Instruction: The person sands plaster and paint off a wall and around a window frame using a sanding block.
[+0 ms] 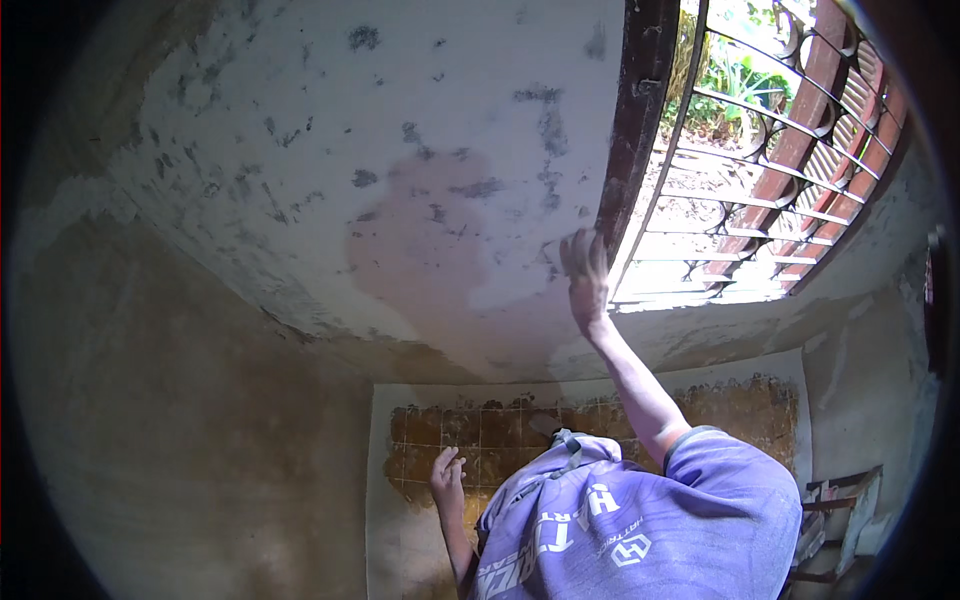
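Observation:
My right hand (586, 274) is raised against the white-coated wall (315, 97), just left of the dark wooden window frame (637, 127). Its fingers are bent over a small pale pad (554, 253), which lies against the wall; what the pad is made of cannot be told. Grey worn patches and smudges mark the wall's coating. My left hand (448, 478) hangs low at my side, fingers apart, holding nothing that I can see. Below it is the brown tiled floor (499, 465).
A metal window grille (750, 157) and red-brown shutters (810, 135) lie on the right, plants outside. Bare brown plaster (180, 390) covers the left wall. A wooden ladder-like frame (844, 517) stands at lower right. One foot (544, 425) shows near the wall's base.

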A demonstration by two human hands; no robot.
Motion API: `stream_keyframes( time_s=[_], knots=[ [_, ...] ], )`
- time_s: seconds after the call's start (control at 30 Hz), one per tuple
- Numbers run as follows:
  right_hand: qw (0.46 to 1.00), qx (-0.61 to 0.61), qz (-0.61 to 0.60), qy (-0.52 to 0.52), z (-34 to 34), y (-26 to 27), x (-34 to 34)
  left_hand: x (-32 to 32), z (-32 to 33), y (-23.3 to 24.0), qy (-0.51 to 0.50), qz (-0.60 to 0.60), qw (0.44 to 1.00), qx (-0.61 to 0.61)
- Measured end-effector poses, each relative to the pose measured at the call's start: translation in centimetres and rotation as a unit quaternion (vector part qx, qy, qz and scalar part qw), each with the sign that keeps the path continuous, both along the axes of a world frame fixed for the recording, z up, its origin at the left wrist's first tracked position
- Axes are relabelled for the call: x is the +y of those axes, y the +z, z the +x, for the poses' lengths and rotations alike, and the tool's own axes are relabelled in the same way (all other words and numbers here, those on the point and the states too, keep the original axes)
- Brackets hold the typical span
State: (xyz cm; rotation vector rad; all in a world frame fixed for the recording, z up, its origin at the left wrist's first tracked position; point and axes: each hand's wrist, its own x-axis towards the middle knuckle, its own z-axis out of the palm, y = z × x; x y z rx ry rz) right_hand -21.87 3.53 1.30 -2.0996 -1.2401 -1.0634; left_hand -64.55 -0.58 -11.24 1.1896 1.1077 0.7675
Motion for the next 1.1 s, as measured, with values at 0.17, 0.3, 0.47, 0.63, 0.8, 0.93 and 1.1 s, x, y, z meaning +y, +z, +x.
stream_keyframes(
  time_s=[0.17,0.3,0.47,0.63,0.8,0.93,1.1],
  knots=[
    [0.981,0.106,-0.158,-0.041,-3.2,-6.8,-0.3,0.3,-0.3,-0.6,0.023,-0.005,1.0,-0.004],
    [0.964,0.229,-0.131,0.006,-5.5,-1.2,-1.1,-0.3,-1.5,-1.1,0.049,-0.015,0.999,-0.007],
    [0.997,0.003,0.069,0.037,-1.8,5.8,-0.2,-1.2,-1.7,-0.9,0.058,-0.025,0.998,-0.021],
    [0.966,0.161,-0.182,0.088,0.6,-1.1,0.3,-1.1,-0.1,-0.2,0.03,-0.021,0.999,-0.023],
    [0.865,0.376,-0.178,0.28,-5.3,-5.1,-2.2,-0.6,3.0,1.5,-0.034,0.012,0.995,-0.088],
    [0.665,0.607,-0.155,0.407,-11.1,-2.5,-4.3,0.2,9.1,4.0,-0.036,0.027,0.988,-0.149],
    [0.584,0.697,-0.135,0.394,-12.9,-3.5,-4.6,3.3,13.0,5.2,-0.078,-0.038,0.992,-0.089]
  ],
)
